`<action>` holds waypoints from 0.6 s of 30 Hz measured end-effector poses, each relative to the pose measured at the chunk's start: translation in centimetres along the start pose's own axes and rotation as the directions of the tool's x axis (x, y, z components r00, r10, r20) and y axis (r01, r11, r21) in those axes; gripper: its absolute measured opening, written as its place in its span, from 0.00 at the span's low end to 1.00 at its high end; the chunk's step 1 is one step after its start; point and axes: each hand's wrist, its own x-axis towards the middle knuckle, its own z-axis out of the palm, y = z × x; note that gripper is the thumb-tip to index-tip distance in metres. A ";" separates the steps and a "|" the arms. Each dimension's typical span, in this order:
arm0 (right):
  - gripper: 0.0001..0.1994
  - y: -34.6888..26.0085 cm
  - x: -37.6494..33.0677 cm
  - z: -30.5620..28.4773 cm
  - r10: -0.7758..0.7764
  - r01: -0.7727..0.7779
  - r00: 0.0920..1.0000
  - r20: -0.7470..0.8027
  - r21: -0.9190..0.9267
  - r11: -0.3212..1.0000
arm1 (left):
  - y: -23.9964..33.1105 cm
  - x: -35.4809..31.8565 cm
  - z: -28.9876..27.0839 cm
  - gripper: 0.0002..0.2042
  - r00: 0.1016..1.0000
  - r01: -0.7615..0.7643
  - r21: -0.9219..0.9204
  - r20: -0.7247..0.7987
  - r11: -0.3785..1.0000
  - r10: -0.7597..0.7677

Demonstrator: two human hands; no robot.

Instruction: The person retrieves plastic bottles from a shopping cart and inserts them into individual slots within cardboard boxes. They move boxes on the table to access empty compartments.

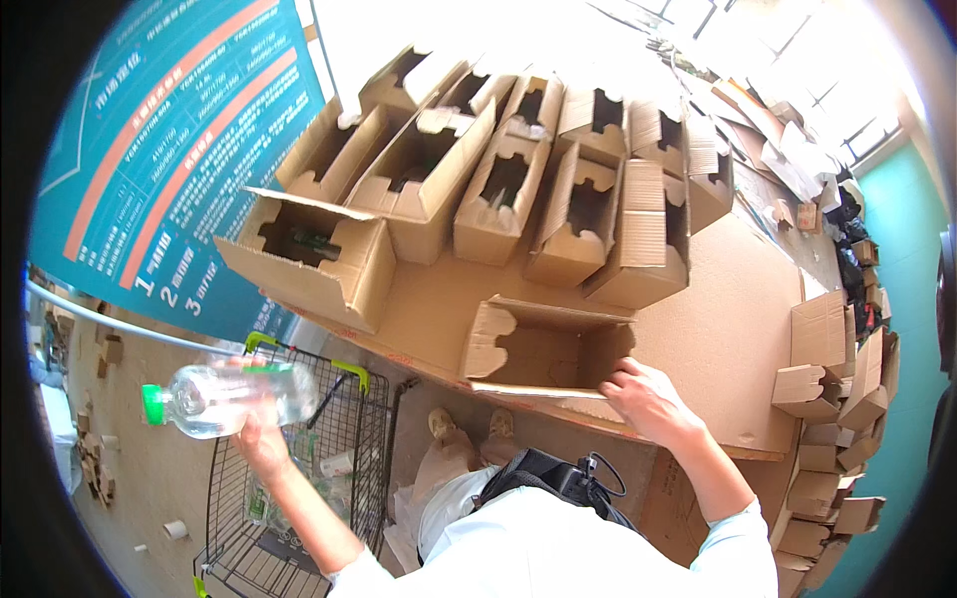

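Observation:
My left hand [263, 447] is wrapped round a clear plastic bottle [207, 401] with a green cap, held on its side above the shopping cart [377, 429]. The bottle's cap points left. My right hand [653, 401] grips the right end of an open cardboard box [490, 344] at the front edge of the cardboard-topped table [723, 344]. Nothing shows inside this box. Behind it stand several open cardboard boxes [638, 234] in rows. A dark green bottle [311, 242] lies in the front left one, and some others hold dark or clear things I cannot make out.
In the cart lie several clear bottles [299, 468]. A blue printed banner [189, 149] stands at the left beside the table. Stacked cardboard boxes [817, 399] line the right side by a teal wall [902, 259]. A white roll [175, 529] lies on the floor.

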 end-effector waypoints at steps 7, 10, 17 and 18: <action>0.04 1.5 -0.2 1.4 -0.040 0.045 0.993 -0.107 0.039 0.998 | -0.3 0.7 27.6 0.35 0.691 -0.067 0.091 0.722 0.994 -0.019; 0.04 1.8 -0.2 1.8 -0.073 0.083 0.980 -0.185 0.048 0.995 | -3.4 -0.4 30.0 0.34 0.407 -0.055 0.394 0.848 0.917 -0.340; 0.06 2.3 0.0 3.5 -0.108 0.144 0.952 -0.285 0.109 0.984 | -9.0 -0.3 30.4 0.28 0.000 -0.651 0.643 0.531 0.404 -0.847; 0.06 2.0 0.3 3.9 -0.117 0.158 0.947 -0.298 0.115 0.981 | -9.5 -0.6 30.5 0.28 -0.027 -0.717 0.587 0.515 0.375 -0.857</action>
